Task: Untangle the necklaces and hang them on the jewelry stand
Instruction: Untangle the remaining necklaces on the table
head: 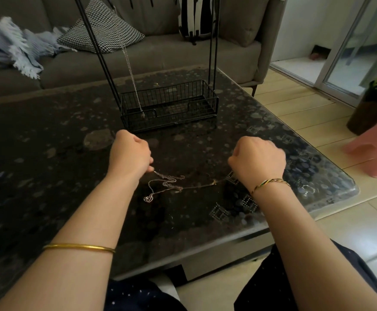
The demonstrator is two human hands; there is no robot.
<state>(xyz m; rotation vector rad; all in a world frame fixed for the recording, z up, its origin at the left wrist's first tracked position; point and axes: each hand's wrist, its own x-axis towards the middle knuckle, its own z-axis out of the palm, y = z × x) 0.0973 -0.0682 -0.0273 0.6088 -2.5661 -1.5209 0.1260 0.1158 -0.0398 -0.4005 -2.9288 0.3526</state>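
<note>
A thin tangle of necklace chains (pixel 168 184) stretches between my two hands just above the dark table (pixel 48 135); a heart pendant (pixel 148 199) hangs from it at the left. My left hand (pixel 130 153) pinches one chain end with curled fingers. My right hand (pixel 258 161) is fisted round the other end, where the chain runs taut under it. Behind them stands the black wire jewelry stand (pixel 169 104) with a basket base and tall rods. One silver chain (pixel 130 70) hangs from its top down into the basket.
A grey sofa (pixel 160 55) with a patterned cushion (pixel 102 30) and a blue throw (pixel 14 46) sits behind the table. A pink stool (pixel 374 147) stands on the tiled floor at the right. The table's glass corner (pixel 349 187) lies near my right wrist.
</note>
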